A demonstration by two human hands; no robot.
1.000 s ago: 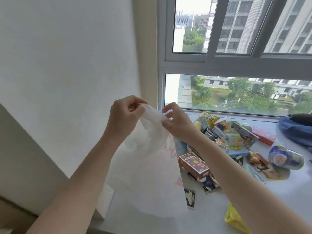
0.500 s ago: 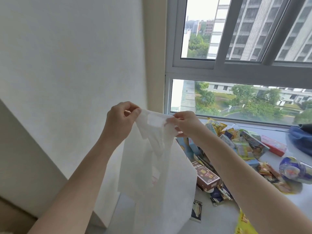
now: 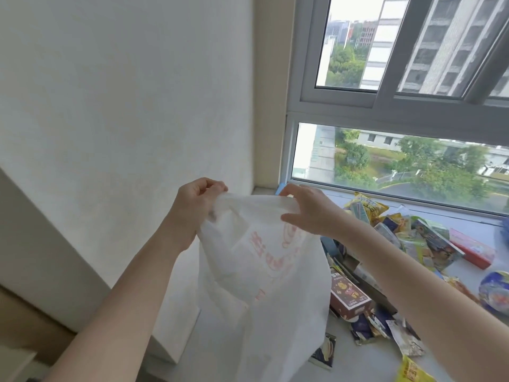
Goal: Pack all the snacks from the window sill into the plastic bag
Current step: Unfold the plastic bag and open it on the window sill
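Two hands, our left hand (image 3: 197, 205) and right hand (image 3: 304, 209), pinch the plastic bag (image 3: 261, 277) rim; we risk thin film slipping, leaving the snacks (image 3: 399, 244) at right unpacked.

Bag (image 3: 264, 285) hangs wide across the middle, screening the sill's (image 3: 358, 362) left end. Right of it, snacks (image 3: 407, 238) crowd the sill up to the window (image 3: 399, 161). A bare strip runs along the near edge by the brown box (image 3: 348, 297).

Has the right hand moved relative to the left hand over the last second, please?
Yes. The right hand has pulled rightward away from the left hand, spreading the plastic bag top.
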